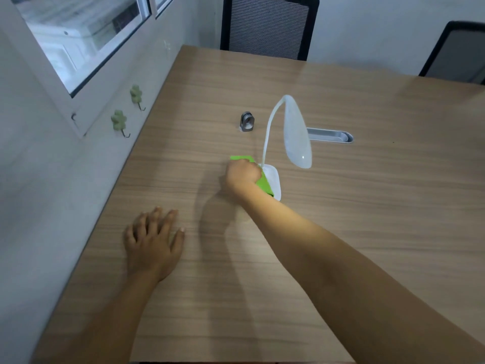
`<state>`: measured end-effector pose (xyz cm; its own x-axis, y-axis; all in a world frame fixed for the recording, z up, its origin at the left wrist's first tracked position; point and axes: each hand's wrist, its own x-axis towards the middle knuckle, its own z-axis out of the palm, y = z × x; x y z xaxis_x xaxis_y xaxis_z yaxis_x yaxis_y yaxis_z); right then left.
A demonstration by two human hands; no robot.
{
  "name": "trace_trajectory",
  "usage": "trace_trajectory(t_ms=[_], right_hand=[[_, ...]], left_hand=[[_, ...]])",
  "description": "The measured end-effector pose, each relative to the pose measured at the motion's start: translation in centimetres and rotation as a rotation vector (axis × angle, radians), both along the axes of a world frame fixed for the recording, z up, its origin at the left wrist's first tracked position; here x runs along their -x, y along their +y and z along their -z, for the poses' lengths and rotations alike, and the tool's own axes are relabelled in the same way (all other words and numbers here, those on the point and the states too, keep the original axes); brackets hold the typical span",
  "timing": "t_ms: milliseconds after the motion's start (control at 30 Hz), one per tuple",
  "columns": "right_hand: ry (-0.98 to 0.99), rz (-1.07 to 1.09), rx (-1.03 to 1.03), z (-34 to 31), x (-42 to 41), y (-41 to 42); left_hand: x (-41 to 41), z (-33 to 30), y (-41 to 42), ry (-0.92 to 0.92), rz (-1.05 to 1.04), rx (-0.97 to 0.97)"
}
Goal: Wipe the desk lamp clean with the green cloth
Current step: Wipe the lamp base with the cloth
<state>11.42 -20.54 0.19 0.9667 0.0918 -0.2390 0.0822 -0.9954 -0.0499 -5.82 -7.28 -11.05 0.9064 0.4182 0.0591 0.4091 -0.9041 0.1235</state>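
White desk lamp head droops toward camera, green cloth on base.

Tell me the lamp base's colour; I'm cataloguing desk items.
White; the desk lamp base shows in the head view.

Head view — looking steeply down, near the table.

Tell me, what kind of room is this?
Probably an office or meeting room. There is a long wooden table with a metal cable slot set in it, and mesh-backed office chairs pulled up at its far side.
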Motion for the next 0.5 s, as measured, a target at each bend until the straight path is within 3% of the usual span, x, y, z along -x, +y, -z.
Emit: trace_trajectory(t_ms=[267, 400, 500], right_hand=[[0.049, -0.125, -0.139, -1.2, 2.4, 1.5], [0.001, -0.176, -0.105, -2.7, 1.0, -1.7], [-0.027, -0.338, -0.065, -1.5, 1.3, -5.6]], left_hand=[[0.0, 0.1, 0.0, -0.017, -0.009, 0.023], [0.0, 0.1, 0.0, -0.011, -0.001, 0.024], [-0.1, 0.2, 0.0, -0.007, -0.002, 0.013]])
